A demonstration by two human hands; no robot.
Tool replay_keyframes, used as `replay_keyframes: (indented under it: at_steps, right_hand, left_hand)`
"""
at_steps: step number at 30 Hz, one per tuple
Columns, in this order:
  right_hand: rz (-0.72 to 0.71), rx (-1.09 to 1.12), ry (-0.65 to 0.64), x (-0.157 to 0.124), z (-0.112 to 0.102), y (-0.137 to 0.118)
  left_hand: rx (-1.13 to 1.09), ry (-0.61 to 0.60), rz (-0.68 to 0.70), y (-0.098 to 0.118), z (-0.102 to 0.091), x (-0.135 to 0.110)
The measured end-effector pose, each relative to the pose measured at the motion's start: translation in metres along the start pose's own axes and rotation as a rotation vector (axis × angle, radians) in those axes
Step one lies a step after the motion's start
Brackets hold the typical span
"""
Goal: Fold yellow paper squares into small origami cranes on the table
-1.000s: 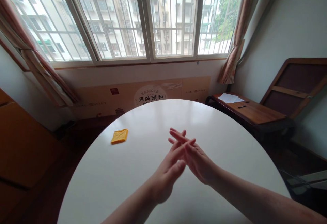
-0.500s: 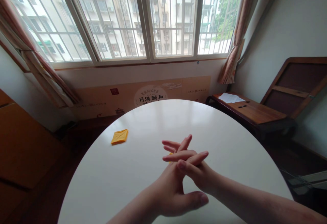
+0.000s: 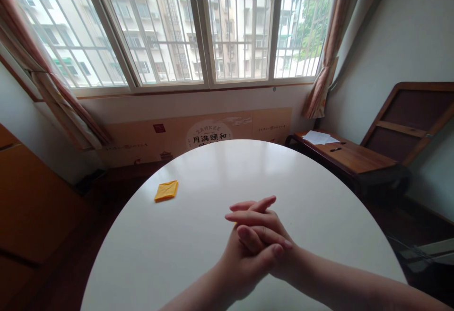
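Note:
My left hand (image 3: 239,266) and my right hand (image 3: 285,247) are clasped over the white round table (image 3: 170,254), their fingers interlaced. One left fingertip sticks out to the right, while right fingertips point left. The left thumb lies across the near side, close to the right thumb. A sliver of something yellow (image 3: 234,223) peeks out by the left edge of the clasp. Most of it is hidden, and I cannot tell whether it is between the palms or on the table. Farther left, a flat folded yellow square (image 3: 166,191), like cloth or soft paper, lies apart from both hands.
Beyond the table a printed beige panel (image 3: 142,143) stands under the barred windows. To the right, a low wooden table (image 3: 362,155) bears white papers (image 3: 317,137) and small dark objects. An orange-brown cabinet (image 3: 31,197) is at the left, and curtains hang at both sides.
The interlaced fingers have closed more tightly together. My left thumb has moved up against the right hand. Less of the yellow thing shows; the folded yellow square has stayed put.

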State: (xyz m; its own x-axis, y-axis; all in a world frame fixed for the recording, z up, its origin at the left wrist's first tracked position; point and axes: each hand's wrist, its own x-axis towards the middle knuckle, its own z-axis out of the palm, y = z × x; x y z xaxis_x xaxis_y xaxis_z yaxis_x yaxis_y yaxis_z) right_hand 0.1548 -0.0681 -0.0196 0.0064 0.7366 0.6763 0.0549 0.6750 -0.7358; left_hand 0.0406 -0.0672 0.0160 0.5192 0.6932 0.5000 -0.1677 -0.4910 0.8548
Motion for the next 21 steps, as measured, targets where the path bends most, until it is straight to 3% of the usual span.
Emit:
replay_keyframes:
  at_steps: [4, 8, 10, 15, 18, 21]
  right_hand:
    - [0.081, 0.081, -0.11, 0.007, -0.005, -0.007]
    - [0.393, 0.292, -0.351, 0.019, -0.012, -0.008]
    - [0.434, 0.357, -0.312, 0.025, -0.014, -0.006]
    - [0.47, 0.608, -0.061, 0.039, -0.019, -0.005]
    - [0.557, 0.801, -0.204, 0.044, -0.023, -0.01]
    - [0.587, 0.878, -0.4, 0.043, -0.024, -0.015]
  left_hand:
    - [0.13, 0.057, 0.004, 0.0, 0.001, -0.005]
    - [0.332, -0.015, 0.019, -0.008, -0.003, -0.007]
    - [0.46, -0.044, 0.08, -0.012, -0.006, -0.005]
    - [0.702, 0.0, 0.289, -0.009, -0.01, 0.0]
    - [0.708, 0.003, 0.338, 0.0, -0.011, -0.001]
    - [0.69, -0.084, 0.374, 0.002, -0.01, -0.003]
